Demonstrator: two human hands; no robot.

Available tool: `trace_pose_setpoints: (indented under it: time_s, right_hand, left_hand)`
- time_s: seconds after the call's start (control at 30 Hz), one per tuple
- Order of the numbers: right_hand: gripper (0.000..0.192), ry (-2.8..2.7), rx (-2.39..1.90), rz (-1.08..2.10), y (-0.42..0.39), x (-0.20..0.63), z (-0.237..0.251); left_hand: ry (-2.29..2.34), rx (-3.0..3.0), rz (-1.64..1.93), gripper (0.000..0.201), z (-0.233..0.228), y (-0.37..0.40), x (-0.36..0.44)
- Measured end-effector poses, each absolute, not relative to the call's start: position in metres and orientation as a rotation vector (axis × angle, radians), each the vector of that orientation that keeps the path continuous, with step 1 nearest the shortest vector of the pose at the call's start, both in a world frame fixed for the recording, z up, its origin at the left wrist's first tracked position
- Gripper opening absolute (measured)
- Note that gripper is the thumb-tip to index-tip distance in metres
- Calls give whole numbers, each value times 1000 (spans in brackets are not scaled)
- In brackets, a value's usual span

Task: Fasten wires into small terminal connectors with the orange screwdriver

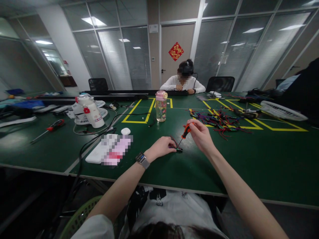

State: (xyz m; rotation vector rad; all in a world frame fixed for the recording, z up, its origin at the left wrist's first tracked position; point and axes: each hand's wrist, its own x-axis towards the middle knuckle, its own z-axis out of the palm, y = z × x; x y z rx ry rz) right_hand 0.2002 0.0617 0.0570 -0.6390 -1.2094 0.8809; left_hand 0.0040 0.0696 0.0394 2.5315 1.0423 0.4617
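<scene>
small part [178, 150] mostly hidden under left hand [163, 147], pixelated item [115, 150] unreadable

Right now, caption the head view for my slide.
Right hand drives orange-handled screwdriver into small wired part pinned by left hand on green table.

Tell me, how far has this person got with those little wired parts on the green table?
Nothing clearly finished shows near the hands. In hand: the left hand pins a small wired part to the green table, while the right hand holds an orange-handled screwdriver with its tip on that part. Left, it seems: a tangled pile of similar wired parts lies beyond.
</scene>
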Motion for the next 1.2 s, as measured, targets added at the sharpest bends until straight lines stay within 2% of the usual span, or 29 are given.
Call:
trace_pose_setpoints:
  time_s: [0.23,0.33,0.6,0.8,0.93,1.2]
  right_hand:
    - [33,-1260,-618,965,58,198,65]
    - [28,-1254,-585,987,54,196,67]
    - [25,-1294,-614,908,53,200,65]
    - [28,-1261,-573,1024,51,198,65]
    - [24,-1282,-571,979,49,195,63]
    - [28,-1347,-574,991,48,194,66]
  left_hand:
    - [1064,2495,462,11,40,68,5]
    - [1061,2497,463,11,40,68,5]
    - [1054,2517,451,11,42,67,5]
    - [1041,2523,459,11,41,67,5]
    - [1035,2515,462,12,40,68,5]
    - [1042,2520,458,11,42,67,6]
